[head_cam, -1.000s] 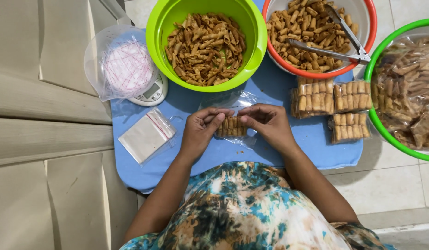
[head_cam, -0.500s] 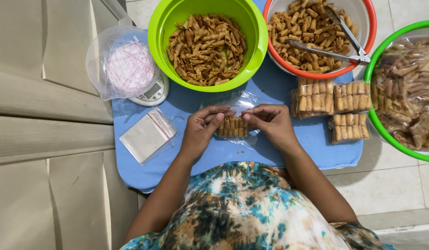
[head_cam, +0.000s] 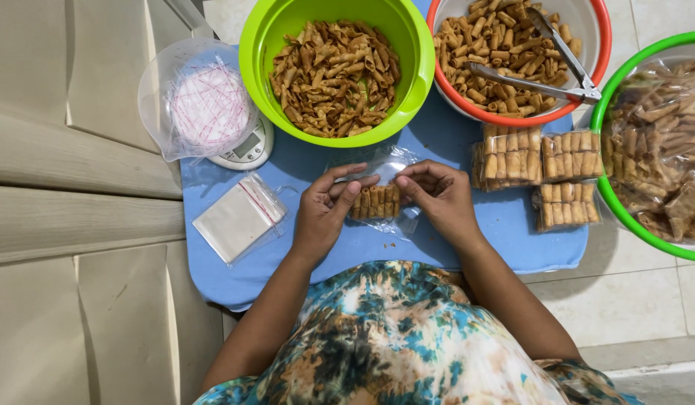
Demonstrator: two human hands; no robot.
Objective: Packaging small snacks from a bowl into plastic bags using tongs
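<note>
The left hand (head_cam: 326,212) and right hand (head_cam: 437,196) are both pinching a small clear packet of rolled snacks (head_cam: 375,201), fingers curled closed on its two ends, and the packet is lying between them on the blue table (head_cam: 437,135). Just beyond it a lime green bowl (head_cam: 415,67) of loose rolls is sitting, with filled packets (head_cam: 538,172) to the right and a stack of empty clear bags (head_cam: 238,220) to the left, below a white scale (head_cam: 248,147).
</note>
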